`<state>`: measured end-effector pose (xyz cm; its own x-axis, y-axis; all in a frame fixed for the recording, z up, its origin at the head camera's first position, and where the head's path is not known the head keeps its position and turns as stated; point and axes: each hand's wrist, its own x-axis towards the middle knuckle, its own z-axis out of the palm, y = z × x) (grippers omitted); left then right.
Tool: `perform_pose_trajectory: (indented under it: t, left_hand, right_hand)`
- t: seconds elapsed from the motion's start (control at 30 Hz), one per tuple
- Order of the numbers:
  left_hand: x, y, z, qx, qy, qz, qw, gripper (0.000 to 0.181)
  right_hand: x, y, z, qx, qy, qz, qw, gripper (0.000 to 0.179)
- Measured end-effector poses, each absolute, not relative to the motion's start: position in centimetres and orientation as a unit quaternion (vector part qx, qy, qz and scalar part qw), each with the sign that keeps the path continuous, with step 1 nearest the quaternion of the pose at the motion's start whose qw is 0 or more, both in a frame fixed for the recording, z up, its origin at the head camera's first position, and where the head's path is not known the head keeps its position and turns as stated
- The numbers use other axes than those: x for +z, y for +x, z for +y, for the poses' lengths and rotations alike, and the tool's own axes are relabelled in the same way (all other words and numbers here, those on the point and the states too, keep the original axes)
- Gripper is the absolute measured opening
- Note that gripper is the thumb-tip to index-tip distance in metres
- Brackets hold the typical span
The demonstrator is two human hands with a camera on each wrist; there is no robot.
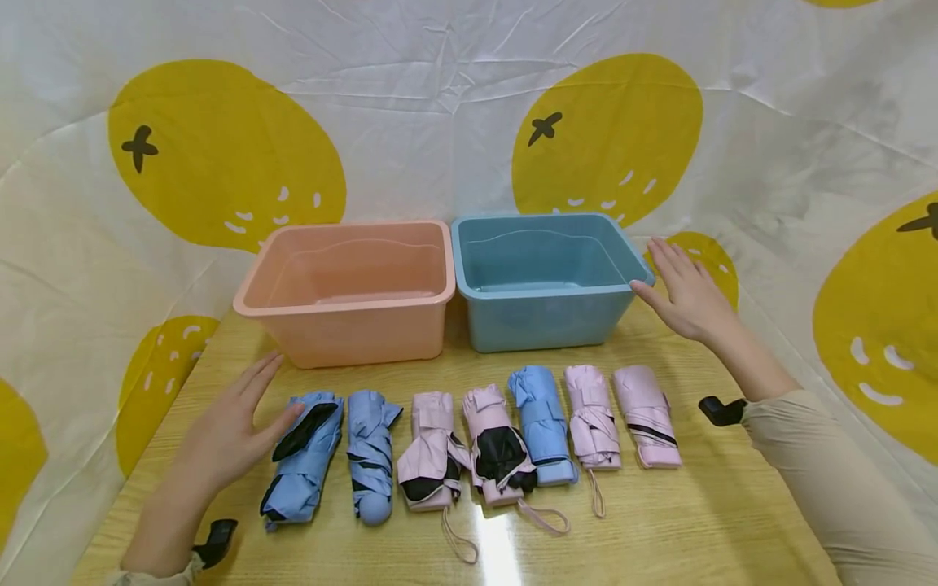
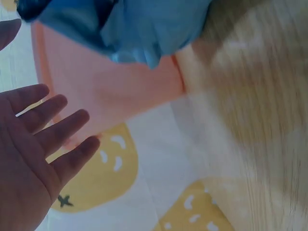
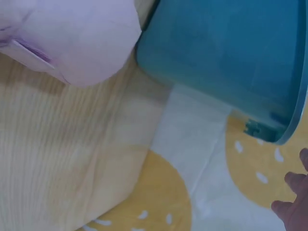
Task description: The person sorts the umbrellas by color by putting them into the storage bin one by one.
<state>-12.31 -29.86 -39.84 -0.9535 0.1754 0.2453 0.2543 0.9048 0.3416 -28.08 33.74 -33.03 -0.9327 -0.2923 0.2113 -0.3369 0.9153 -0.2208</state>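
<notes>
Several folded umbrellas lie in a row across the table. At the left end are two blue umbrellas, the outer one [image 1: 311, 468] and its neighbour [image 1: 371, 456]. Two pink umbrellas [image 1: 434, 435] [image 1: 487, 415] follow, then a blue umbrella [image 1: 544, 415] and two more pink ones [image 1: 589, 407] [image 1: 641, 399]. My left hand [image 1: 227, 431] holds nothing, fingers extended beside the outer blue umbrella; its spread fingers also show in the left wrist view. My right hand [image 1: 685, 297] is empty too, fingers straight, right at the right rim of the blue bin [image 1: 542, 321].
A pink-orange bin [image 1: 359, 338] stands behind the row at the left, side by side with the blue bin. Both have nothing inside. A white cloth [image 1: 399, 146] with yellow fruit prints hangs behind the wooden table [image 1: 586, 537]. Wrist straps hang from some umbrellas.
</notes>
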Motion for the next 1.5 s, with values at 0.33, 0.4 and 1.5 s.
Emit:
perform_pose_trajectory:
  t: [0.33, 0.4, 1.5]
  left_hand:
    - [-41.0, -12.9, -28.1, -0.154, -0.145, -0.976, 0.055, 0.087]
    - [-41.3, -13.2, -28.1, -0.148, -0.15, -0.977, 0.046, 0.087]
    - [-44.6, -16.1, -27.4, -0.199, -0.184, -0.963, -0.001, 0.07]
  right_hand:
    - [-32.1, -31.3, 32.9, 0.111, 0.172, -0.978, 0.027, 0.085]
    - [-32.1, -31.6, 32.9, 0.112, 0.176, -0.978, 0.016, 0.086]
    - [-32.9, -33.3, 33.3, 0.131, 0.186, -0.973, -0.041, 0.087]
